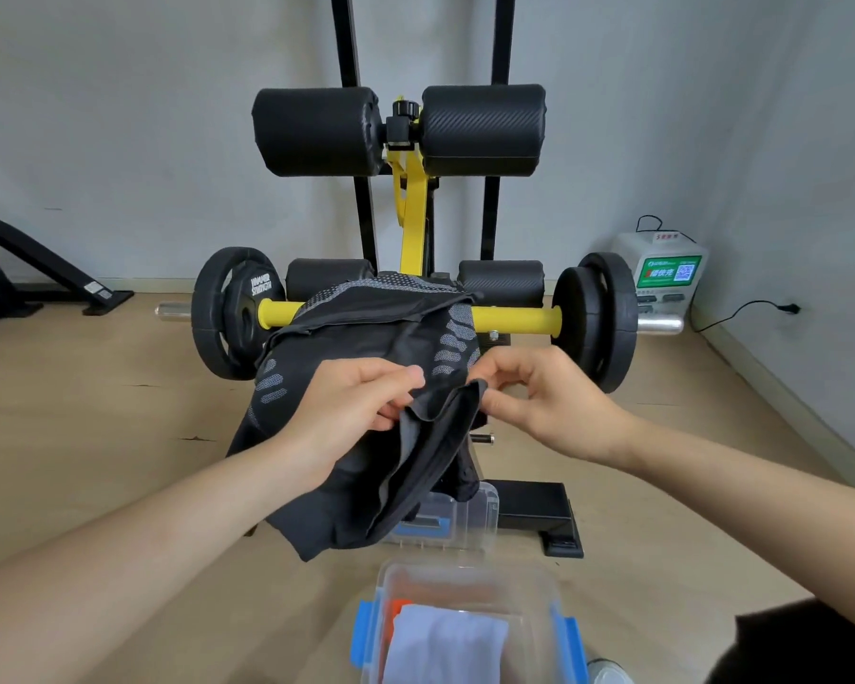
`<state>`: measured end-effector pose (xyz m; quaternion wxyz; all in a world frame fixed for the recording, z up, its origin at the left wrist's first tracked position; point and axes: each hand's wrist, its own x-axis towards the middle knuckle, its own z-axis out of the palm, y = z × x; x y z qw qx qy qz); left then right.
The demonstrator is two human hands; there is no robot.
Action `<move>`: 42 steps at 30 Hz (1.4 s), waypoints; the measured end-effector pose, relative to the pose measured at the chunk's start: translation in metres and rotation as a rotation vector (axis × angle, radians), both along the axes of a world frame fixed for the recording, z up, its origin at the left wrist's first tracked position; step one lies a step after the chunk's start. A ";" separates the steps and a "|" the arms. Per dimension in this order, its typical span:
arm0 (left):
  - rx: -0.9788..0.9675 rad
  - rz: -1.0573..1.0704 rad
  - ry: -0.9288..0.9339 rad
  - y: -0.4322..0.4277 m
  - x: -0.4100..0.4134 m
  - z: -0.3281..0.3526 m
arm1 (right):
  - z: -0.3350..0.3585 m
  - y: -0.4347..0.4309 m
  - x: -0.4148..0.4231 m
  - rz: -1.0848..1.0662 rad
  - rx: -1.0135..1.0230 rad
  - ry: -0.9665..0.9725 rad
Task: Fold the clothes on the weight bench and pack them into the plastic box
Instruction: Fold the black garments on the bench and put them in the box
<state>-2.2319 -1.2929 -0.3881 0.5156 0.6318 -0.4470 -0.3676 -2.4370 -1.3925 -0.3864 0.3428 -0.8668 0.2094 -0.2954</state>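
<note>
We are holding a black garment (366, 333) with grey patterned patches over the table (412, 229), a yellow-and-black weight bench, and most of the cloth is lying draped across its padded top while one loose end is hanging down toward the floor (95, 412). Our left hand (351, 402) is gripping a bunched fold of the fabric, its fingers (406, 382) curled round it with the thumb on top. Our right hand (549, 402) is pinching the garment's dark edge between thumb and forefinger, just beside the left hand, and the cloth is rising in a small ridge between the two grips. The clear plastic box (465, 570) with blue latches is sitting on the floor nearest to us, below the hanging cloth. A folded pale cloth (445, 649) and something orange (400, 609) are lying inside it. A clear lid (484, 510) is resting on the floor just beyond the box, partly hidden under the garment. Black weight plates (228, 313) are sitting on the bar at both sides of the table, and a white charging unit (662, 274) is standing by the wall at right.
</note>
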 end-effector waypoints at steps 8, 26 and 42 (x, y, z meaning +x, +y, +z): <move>-0.025 -0.175 -0.413 0.004 -0.034 -0.015 | 0.008 -0.014 -0.023 -0.117 0.171 0.013; -0.226 -0.194 -0.384 -0.007 -0.047 -0.008 | 0.009 -0.014 -0.041 0.071 0.379 0.124; -0.107 -0.028 -0.679 0.000 -0.039 -0.017 | 0.017 -0.018 -0.014 -0.194 0.367 -0.393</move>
